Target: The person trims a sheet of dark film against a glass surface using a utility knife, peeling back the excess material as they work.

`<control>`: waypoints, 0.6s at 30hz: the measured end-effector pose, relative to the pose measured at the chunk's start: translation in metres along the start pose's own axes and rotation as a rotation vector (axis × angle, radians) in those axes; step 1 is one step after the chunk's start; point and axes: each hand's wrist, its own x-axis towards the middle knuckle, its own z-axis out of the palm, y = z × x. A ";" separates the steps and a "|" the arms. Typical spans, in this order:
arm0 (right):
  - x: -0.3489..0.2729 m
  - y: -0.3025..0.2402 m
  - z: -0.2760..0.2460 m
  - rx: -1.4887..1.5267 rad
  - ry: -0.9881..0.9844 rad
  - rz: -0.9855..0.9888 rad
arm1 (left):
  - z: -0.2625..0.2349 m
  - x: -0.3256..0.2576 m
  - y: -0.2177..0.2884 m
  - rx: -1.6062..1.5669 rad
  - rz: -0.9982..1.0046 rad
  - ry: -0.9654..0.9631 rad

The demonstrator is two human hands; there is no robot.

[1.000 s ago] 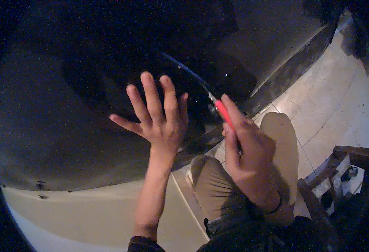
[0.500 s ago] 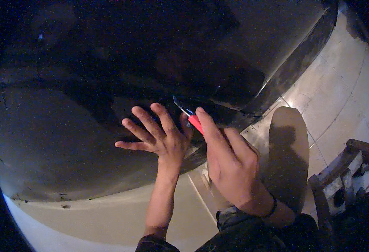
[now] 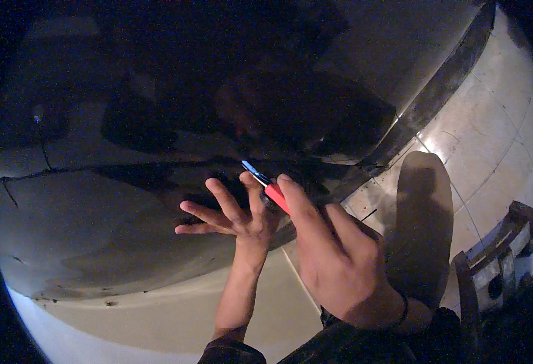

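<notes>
The dark curved panel (image 3: 115, 242) fills the space ahead, with the left hand (image 3: 242, 218) spread flat against it; the right hand (image 3: 333, 255) crowds in just beside. Open tiled floor (image 3: 491, 158) lies to the right; a wooden chair (image 3: 503, 267) blocks the lower right corner.

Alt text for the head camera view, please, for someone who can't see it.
A person's right hand holds a tool with a red handle and blue tip against a dark, glossy curved panel, while the left hand rests on the panel beside it with fingers spread. Pale floor tiles and a bent knee show at right.
</notes>
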 end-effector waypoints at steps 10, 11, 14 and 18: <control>0.002 -0.006 -0.004 -0.089 -0.072 0.013 | -0.002 0.000 0.003 0.018 -0.041 -0.027; 0.002 -0.006 -0.003 -0.097 -0.068 0.014 | -0.002 0.000 0.003 0.024 -0.039 -0.032; 0.000 -0.003 0.003 -0.099 -0.045 0.014 | -0.002 0.001 0.003 0.041 -0.021 -0.036; -0.001 -0.003 0.005 -0.112 -0.045 0.010 | -0.001 0.001 -0.001 0.069 0.000 -0.032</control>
